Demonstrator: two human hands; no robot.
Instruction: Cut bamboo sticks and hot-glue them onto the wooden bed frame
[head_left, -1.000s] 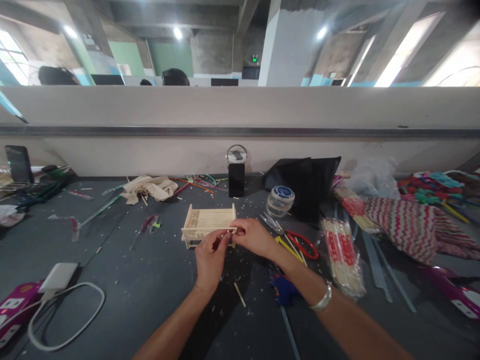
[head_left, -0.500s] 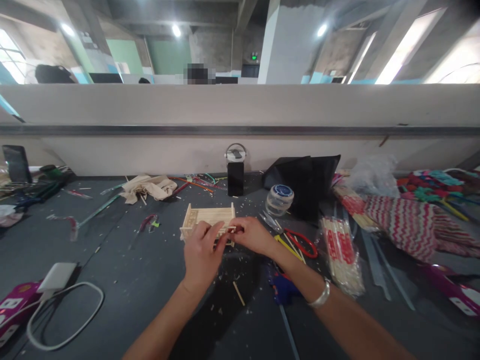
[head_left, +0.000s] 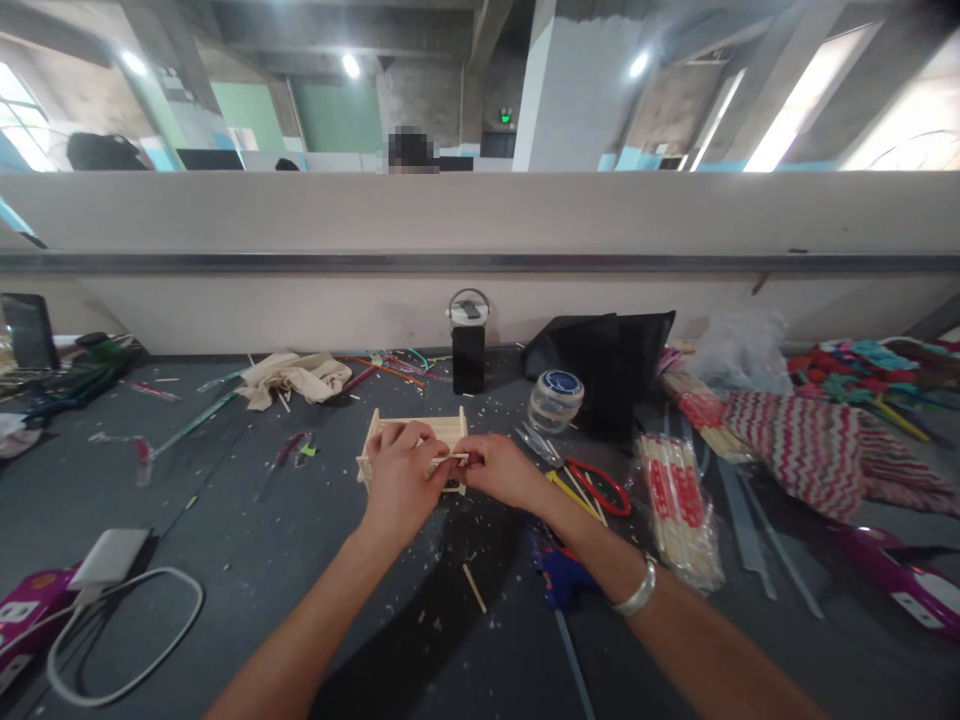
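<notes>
A small model built of thin wooden sticks (head_left: 453, 424), with corner posts, stands on the dark table in front of me. My left hand (head_left: 403, 478) lies over its front left part, fingers curled and thumb closed against the front, hiding much of it. At the model's front right corner my right hand (head_left: 499, 470) is closed in a pinch on a thin wooden stick (head_left: 448, 457). This stick runs crosswise between both hands, and its ends are partly covered by fingertips. A loose short stick (head_left: 475, 588) lies on the table nearer to me.
To the right are scissors with red handles (head_left: 600, 487), a blue glue gun (head_left: 564, 578), a clear jar (head_left: 555, 400) and bagged sticks (head_left: 679, 510). A black phone (head_left: 469, 360) stands behind the model. Beige cloth (head_left: 296, 380) and a white charger (head_left: 111, 557) lie left.
My left hand has shifted left and its fingers now reach further over the model. The right hand keeps its pinch at the front right corner. The view has tilted slightly.
</notes>
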